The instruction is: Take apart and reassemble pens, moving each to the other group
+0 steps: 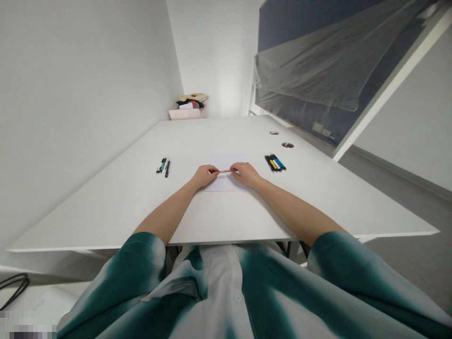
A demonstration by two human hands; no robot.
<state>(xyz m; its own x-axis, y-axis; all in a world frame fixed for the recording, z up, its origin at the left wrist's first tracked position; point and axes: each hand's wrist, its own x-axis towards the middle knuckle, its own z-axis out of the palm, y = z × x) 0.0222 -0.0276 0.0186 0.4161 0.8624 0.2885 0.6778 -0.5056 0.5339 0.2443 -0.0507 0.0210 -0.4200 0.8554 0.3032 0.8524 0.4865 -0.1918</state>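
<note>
A slim pinkish-red pen (225,171) lies level between my two hands, above a sheet of white paper (222,186). My left hand (205,176) pinches its left end, where a small dark tip shows. Closed round the other end is my right hand (246,173), whose fingers hide that part of the pen. Both hands rest at the sides of the sheet, low over the table.
Left of the paper lie several pens (163,165), with a black pen (167,169) beside them. On the right is a row of coloured pens (275,163). Two round grommets (287,145) sit in the white table (226,221). A box (185,114) holding items stands at the far end.
</note>
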